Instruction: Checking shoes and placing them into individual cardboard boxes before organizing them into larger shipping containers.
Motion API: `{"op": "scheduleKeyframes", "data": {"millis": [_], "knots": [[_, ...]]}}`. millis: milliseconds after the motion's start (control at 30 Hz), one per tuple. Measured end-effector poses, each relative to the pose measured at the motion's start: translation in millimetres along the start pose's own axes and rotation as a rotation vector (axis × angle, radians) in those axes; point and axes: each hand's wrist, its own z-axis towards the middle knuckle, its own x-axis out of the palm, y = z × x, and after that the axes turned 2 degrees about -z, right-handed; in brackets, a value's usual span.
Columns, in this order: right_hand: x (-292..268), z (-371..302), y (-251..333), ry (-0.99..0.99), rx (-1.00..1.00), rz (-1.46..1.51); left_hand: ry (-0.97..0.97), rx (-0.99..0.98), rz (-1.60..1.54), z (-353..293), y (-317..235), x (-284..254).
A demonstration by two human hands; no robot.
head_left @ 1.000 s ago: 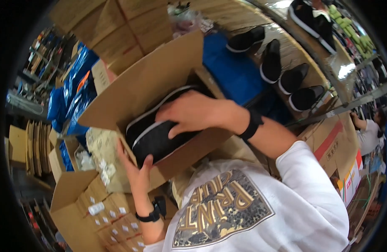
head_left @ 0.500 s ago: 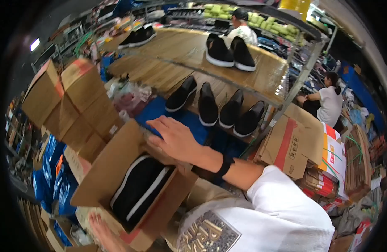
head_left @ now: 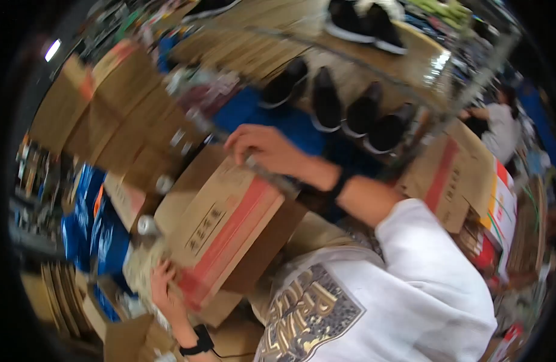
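Observation:
A brown cardboard box (head_left: 235,220) with a red stripe lies tilted in front of me, a printed flap now on top. The shoes inside are hidden under it. At the box's far corner, my right hand (head_left: 269,154) bends its fingers over the edge, gripping it, a dark band on the wrist. My left hand (head_left: 164,288) holds the near left corner with curled fingers, slightly blurred. Several black slip-on shoes (head_left: 327,99) with white soles stand on the rack beyond. Another black pair (head_left: 368,25) sits on its upper shelf.
A stack of cardboard boxes (head_left: 118,114) rises at the left, above blue plastic bags (head_left: 106,241). Flattened cartons (head_left: 447,175) are piled at the right. The rack's metal post (head_left: 480,72) stands beyond them. Another person (head_left: 501,127) sits at the far right.
The box's open top, which showed black shoes, is now covered by the striped flap. Both hands have shifted onto its edges and curled. The view has moved, and the rack sits higher.

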Motion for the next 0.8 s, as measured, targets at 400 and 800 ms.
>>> {"op": "scheduleKeyframes", "data": {"millis": [400, 800], "knots": [[31.2, -18.3, 46.7, 0.461, -0.163, -0.652, 0.491, -0.008, 0.366, 64.8, -60.5, -17.3], [20.5, -36.4, 105.9, 0.299, -0.349, -0.79, 0.076, 0.18, 0.181, -18.5, -39.0, 12.0]]}}
